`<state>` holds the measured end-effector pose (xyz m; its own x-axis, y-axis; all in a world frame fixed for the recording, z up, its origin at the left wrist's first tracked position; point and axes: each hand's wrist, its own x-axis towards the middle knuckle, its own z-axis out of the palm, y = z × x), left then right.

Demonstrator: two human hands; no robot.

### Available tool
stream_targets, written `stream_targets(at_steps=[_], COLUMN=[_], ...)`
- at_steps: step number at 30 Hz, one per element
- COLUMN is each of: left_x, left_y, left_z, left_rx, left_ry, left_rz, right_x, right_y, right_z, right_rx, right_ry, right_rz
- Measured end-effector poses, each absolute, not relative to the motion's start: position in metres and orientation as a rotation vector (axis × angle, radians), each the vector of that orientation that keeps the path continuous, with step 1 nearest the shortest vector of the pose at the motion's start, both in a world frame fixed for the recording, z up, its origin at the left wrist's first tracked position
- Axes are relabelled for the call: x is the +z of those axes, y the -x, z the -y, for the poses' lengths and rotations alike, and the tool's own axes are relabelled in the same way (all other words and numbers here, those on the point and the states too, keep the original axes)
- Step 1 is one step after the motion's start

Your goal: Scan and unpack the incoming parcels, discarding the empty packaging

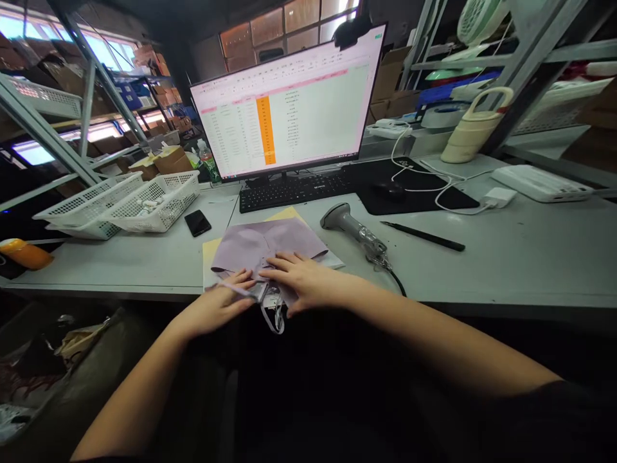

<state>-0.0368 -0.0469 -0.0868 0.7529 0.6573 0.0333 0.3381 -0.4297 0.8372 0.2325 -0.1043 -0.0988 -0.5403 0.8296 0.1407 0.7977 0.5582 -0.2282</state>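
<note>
A folded lilac garment [270, 244] lies on yellow paper [211, 252] at the desk's front edge. My right hand [301, 278] rests flat on its near part, fingers stretched out to the left. My left hand [219, 303] lies at the garment's near left corner, its fingertips pinching a thin strap [241, 290]. A loop of strap and small tags [273, 310] hang over the desk edge between my hands.
A grey barcode scanner [354, 233] lies right of the garment, a black pen [424, 236] beyond it. Keyboard [294, 190], monitor [289, 106], mouse [388, 190] stand behind. A black phone [197, 222] and white baskets [144, 202] sit left; an orange object [24, 254] far left.
</note>
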Motion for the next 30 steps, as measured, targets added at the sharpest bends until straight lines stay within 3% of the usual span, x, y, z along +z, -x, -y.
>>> stream_targets(at_steps=[4, 10, 15, 18, 23, 27, 30], left_x=[-0.066, -0.082, -0.102, -0.101, -0.086, -0.069, -0.060], left_y=[0.037, 0.042, 0.041, 0.033, 0.016, 0.004, -0.007], left_z=[0.045, 0.015, -0.021, -0.032, -0.035, -0.027, -0.015], left_rx=[0.381, 0.909, 0.433, 0.399, 0.533, 0.780, 0.850], left_ry=[-1.790, -2.401, -2.989, -3.165, -3.024, -2.692, -2.555], left_rz=[-0.607, -0.840, -1.082, -1.070, -0.744, -0.694, -0.629], right_x=[-0.102, -0.102, -0.111, -0.114, -0.116, -0.120, -0.123], right_y=[-0.234, -0.242, -0.254, -0.256, -0.246, -0.237, -0.231], right_z=[0.104, 0.081, 0.066, 0.059, 0.064, 0.069, 0.065], right_rx=[0.188, 0.270, 0.331, 0.327, 0.277, 0.240, 0.230], right_ry=[1.473, 1.654, 1.717, 1.728, 1.633, 1.371, 1.408], right_rz=[2.492, 2.222, 1.915, 1.808, 1.805, 2.003, 1.958])
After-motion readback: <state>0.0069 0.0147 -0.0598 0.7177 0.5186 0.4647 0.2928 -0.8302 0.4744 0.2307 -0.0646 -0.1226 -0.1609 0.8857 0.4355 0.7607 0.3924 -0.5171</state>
